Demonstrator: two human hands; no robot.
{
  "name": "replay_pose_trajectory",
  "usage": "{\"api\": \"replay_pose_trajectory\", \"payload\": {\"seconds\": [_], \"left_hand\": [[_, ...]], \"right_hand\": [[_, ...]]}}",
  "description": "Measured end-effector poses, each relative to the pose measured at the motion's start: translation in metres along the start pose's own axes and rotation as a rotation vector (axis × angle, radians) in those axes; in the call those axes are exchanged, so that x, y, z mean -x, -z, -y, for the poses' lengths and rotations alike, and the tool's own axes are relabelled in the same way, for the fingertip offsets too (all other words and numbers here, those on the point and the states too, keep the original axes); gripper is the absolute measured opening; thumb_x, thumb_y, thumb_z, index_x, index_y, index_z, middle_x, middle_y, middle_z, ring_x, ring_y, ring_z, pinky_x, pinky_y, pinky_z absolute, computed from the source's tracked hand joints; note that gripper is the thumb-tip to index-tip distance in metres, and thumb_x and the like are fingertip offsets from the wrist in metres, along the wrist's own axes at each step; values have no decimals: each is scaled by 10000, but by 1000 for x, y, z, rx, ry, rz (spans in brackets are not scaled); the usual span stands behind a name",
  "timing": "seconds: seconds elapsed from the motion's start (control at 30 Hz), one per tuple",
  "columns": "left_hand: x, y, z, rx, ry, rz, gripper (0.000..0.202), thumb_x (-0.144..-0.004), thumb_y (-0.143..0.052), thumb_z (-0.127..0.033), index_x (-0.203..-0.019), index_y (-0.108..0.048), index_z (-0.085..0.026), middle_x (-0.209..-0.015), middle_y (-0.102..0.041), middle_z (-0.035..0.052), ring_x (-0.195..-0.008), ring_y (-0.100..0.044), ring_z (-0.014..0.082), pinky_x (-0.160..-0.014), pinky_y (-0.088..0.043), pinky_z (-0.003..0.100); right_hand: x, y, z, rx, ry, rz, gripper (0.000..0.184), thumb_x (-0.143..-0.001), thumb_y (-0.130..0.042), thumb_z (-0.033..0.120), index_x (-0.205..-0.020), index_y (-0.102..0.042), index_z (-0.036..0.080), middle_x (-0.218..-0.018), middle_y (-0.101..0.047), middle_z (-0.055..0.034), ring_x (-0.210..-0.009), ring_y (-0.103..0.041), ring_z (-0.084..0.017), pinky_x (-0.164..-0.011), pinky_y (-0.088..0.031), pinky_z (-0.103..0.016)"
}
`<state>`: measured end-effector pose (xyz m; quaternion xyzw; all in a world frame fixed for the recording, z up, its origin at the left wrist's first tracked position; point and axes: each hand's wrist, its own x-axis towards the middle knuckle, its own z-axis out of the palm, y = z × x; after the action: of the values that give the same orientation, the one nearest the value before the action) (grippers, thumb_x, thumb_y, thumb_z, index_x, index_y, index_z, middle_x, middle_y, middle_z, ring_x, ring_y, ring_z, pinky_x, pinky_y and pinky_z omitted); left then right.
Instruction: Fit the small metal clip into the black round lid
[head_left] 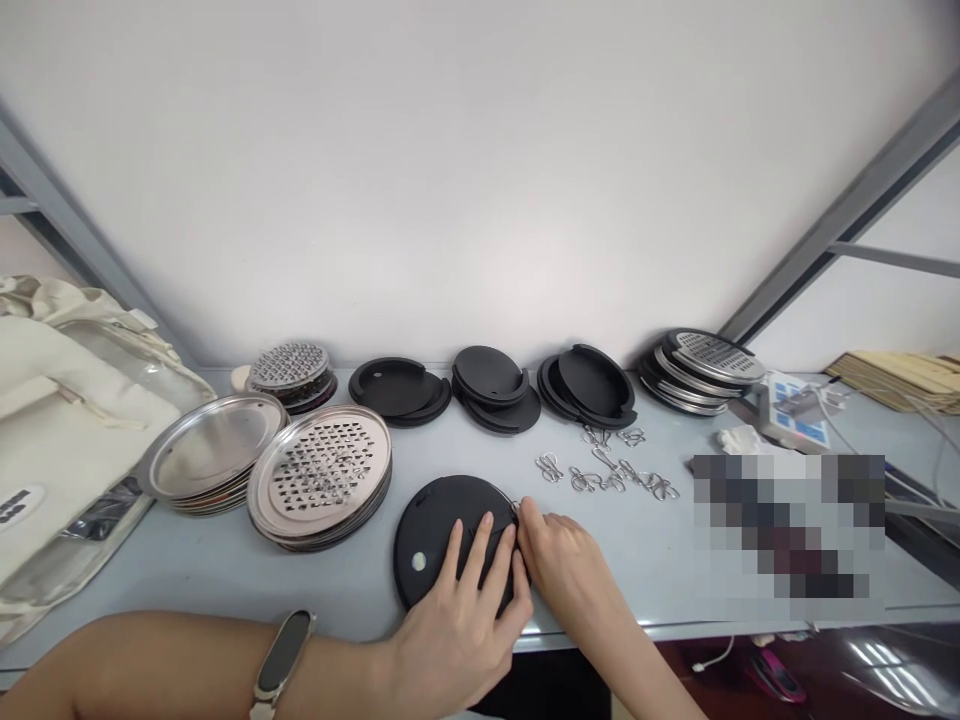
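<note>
A round black plastic disc [435,515] with a small pale round sticker lies on the grey table in front of me. My left hand [469,620] rests on top of it, fingers spread and stretched out flat. At the disc's right edge, my right hand [559,550] is closed in a pinch on a thin bent wire clip [515,506], mostly hidden by the fingers. Behind my right hand lie several loose wire clips [615,478]. Left of the disc stands a stack of round metal grater plates [322,480], and beside that a stack of plain-rimmed metal discs [217,445].
Along the wall stand smaller grater plates [289,365], black round holders [394,388] in several piles, and assembled graters [705,360]. A cream bag [67,420] is at left. A power strip [795,410] with cables and wooden boards [900,375] are at right.
</note>
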<state>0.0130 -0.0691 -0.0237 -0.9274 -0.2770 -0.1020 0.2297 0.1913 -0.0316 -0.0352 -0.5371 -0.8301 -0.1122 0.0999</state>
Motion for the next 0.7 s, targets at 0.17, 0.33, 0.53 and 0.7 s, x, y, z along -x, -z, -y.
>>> {"api": "replay_pose_trajectory", "payload": {"seconds": [0.17,0.33,0.53,0.7], "left_hand": [[0,-2,0,3,52,9,508,-943,-368,-376,-1319,-448,-44,-1399,-435,252,-1310,-373,444,-1043,-233,598],[-1,-2,0,1,39,0,503,-948,-362,-371,-1312,-460,-38,-1408,-426,247,-1305,-376,451,-1041,-234,594],[-1,-2,0,6,42,-4,503,-947,-357,-377,-1305,-461,-39,-1386,-449,250,-1308,-372,451,-1035,-250,590],[-1,-3,0,14,34,-9,505,-948,-357,-372,-1304,-453,-27,-1383,-437,275,-1305,-371,462,-1034,-238,598]], "right_hand": [[-9,-6,-7,-301,-29,32,168,-961,-343,158,-841,-452,201,-546,-581,19,-452,-545,-153,-469,-285,-244],[-12,-8,-11,-449,-22,45,204,-989,-301,222,-824,-420,219,-581,-550,25,-488,-511,-151,-501,-295,-242],[-12,-4,-11,-544,-93,90,213,-974,-315,246,-782,-406,230,-569,-496,39,-482,-466,-144,-511,-298,-235],[-13,0,-11,-594,-132,117,211,-937,-354,239,-731,-397,233,-552,-471,45,-469,-435,-134,-504,-307,-223]]}}
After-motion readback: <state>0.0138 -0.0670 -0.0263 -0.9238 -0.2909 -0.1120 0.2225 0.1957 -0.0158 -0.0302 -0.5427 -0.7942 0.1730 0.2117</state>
